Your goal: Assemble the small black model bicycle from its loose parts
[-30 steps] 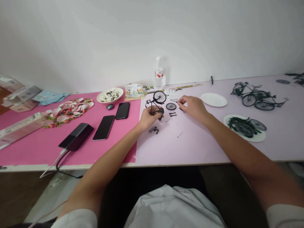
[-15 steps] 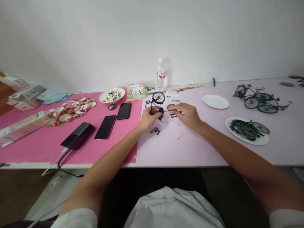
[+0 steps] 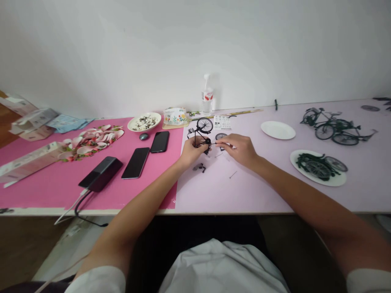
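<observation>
My left hand is closed around part of a small black model bicycle, tilted so that one spoked wheel points up and away. In a pinch, my right hand holds a thin dark rod, its tip at the round hub part beside my left fingertips. Whether the rod is a tool or a bicycle part I cannot tell. A loose wheel lies behind my right fingers. Small dark parts rest on the table below my left hand, with a thin pin to their right.
Two phones and a black device with cables lie on the pink mat at left. A bowl, a bottle and a printed sheet stand behind. White plates and more model bicycles are at right.
My right fingers have drawn in closer together on the rod, which stays at the hub. My left hand and the bicycle have hardly moved.
</observation>
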Action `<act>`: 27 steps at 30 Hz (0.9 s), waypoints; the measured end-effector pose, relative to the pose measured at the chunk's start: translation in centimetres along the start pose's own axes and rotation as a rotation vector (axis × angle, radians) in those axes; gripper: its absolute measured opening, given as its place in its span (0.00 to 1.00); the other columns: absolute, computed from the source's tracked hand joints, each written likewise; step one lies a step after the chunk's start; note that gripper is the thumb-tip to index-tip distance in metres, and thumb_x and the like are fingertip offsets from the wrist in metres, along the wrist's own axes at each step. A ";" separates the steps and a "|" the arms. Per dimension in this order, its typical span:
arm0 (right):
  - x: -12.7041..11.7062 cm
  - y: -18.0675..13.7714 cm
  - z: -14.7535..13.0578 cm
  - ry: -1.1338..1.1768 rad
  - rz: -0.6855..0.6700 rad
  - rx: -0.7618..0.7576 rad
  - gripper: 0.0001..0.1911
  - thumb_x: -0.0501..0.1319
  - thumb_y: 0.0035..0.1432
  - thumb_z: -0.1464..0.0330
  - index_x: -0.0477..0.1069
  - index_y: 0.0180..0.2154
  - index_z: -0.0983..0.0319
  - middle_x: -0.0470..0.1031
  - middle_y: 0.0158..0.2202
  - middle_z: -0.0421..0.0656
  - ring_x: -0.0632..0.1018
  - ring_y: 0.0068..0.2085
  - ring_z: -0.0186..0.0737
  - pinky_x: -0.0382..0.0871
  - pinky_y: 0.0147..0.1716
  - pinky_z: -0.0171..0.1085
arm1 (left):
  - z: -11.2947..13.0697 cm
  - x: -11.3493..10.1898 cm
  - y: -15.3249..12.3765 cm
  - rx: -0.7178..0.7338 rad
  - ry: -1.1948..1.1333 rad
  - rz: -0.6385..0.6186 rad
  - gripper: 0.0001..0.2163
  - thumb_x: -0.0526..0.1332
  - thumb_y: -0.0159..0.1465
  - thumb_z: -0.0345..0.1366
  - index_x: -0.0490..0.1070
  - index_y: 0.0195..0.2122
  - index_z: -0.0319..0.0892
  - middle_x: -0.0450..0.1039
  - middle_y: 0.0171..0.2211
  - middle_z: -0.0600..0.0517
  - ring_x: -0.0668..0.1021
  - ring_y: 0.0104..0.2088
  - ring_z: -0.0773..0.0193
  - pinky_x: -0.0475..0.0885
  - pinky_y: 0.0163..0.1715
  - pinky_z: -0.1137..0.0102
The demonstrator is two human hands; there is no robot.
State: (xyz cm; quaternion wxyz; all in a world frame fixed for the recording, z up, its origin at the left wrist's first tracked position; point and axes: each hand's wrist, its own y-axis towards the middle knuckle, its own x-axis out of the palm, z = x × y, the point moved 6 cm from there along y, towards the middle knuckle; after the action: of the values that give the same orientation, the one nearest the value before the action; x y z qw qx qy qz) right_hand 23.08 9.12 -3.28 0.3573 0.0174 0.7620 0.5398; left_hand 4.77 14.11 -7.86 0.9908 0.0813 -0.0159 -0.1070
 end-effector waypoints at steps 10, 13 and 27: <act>0.2 -0.1 0.0 -0.021 0.017 -0.026 0.10 0.66 0.71 0.62 0.85 0.39 0.57 0.87 0.34 0.43 0.85 0.33 0.40 0.78 0.34 0.38 | -0.2 0.0 0.1 0.016 0.004 -0.008 0.12 0.69 0.56 0.28 0.75 0.41 0.36 0.82 0.35 0.47 0.84 0.33 0.62 0.78 0.38 0.68; 0.4 -0.2 0.1 -0.034 -0.003 -0.022 0.10 0.65 0.71 0.62 0.85 0.39 0.56 0.87 0.34 0.43 0.85 0.34 0.42 0.79 0.36 0.39 | -0.1 0.0 0.1 0.022 0.008 -0.008 0.11 0.68 0.56 0.28 0.75 0.41 0.36 0.82 0.35 0.47 0.84 0.33 0.62 0.78 0.37 0.69; 0.3 -0.1 -1.6 -0.072 -0.068 -0.166 0.17 0.57 0.73 0.75 0.85 0.42 0.56 0.89 0.43 0.42 0.88 0.42 0.41 0.84 0.42 0.40 | -0.3 -0.1 0.1 0.041 0.081 0.024 0.12 0.68 0.58 0.27 0.76 0.44 0.36 0.82 0.40 0.45 0.85 0.35 0.63 0.79 0.39 0.68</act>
State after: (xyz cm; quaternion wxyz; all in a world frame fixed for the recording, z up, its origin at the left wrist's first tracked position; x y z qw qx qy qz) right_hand 21.99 7.90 -3.29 0.4029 -0.0187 0.7015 0.5876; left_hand 4.70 14.23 -8.17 0.9900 0.1059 0.0210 -0.0912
